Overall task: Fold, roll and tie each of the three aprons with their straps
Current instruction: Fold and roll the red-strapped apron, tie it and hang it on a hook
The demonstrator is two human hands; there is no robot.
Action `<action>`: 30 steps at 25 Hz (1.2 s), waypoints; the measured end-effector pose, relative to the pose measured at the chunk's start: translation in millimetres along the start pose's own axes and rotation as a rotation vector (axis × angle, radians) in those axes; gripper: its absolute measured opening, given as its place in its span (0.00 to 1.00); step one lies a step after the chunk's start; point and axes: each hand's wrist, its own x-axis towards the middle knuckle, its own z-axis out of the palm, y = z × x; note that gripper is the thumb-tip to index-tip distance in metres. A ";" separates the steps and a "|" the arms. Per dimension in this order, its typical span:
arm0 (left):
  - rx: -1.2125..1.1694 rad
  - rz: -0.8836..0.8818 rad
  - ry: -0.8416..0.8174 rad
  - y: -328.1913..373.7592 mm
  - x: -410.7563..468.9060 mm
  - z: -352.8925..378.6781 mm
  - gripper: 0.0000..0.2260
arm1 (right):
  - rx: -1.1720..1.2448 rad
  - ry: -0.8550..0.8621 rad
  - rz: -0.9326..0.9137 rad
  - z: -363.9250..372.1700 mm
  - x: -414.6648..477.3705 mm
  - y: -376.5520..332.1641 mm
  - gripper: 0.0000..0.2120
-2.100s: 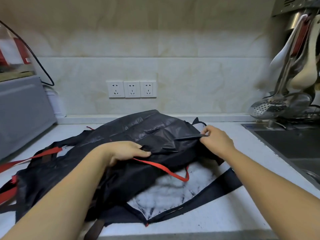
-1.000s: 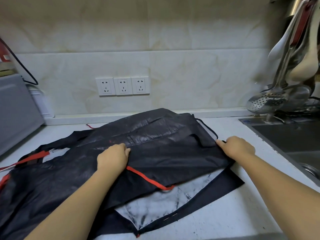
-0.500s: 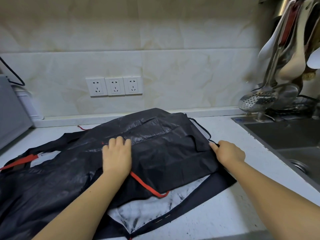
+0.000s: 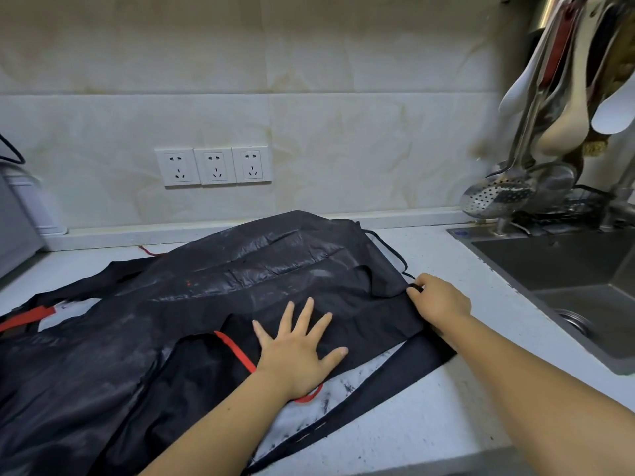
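**Asker:** So where were the aprons [image 4: 206,321]?

**Describer:** Heaped on the pale worktop [image 4: 412,434]: black cloth in overlapping layers, spread from the left edge to just short of the sink [image 4: 567,266]. How many lay there could not be told.

**Asker:** And the hands?

**Describer:** The left hand [image 4: 299,352] lay flat on the top fold, fingers straight and spread, pressing the cloth down. The right hand [image 4: 438,300] sat at that fold's right corner with its fingers curled, pinching the cloth where a thin black strap [image 4: 391,252] looped off toward the wall.

**Asker:** Any colour?

**Describer:** A red strap [image 4: 237,352] ran across the cloth and passed under the left wrist. A second red strip [image 4: 24,319] showed at the far left.

**Asker:** What stood behind?

**Describer:** Three white sockets [image 4: 214,165] on the tiled wall, and ladles and spoons [image 4: 563,125] hanging above the sink.
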 end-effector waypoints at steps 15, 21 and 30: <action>0.011 -0.057 0.023 3.4 -0.6 3.9 0.34 | -0.172 -0.045 -0.215 51.7 -41.5 -52.2 0.31; 0.005 -0.024 0.034 -2.6 -7.4 1.6 0.33 | -0.258 -0.309 -0.217 37.2 -22.1 -21.5 0.33; -0.462 -0.034 0.259 -68.2 -38.4 -45.0 0.22 | 0.520 -0.392 -0.480 59.4 -102.5 -151.0 0.22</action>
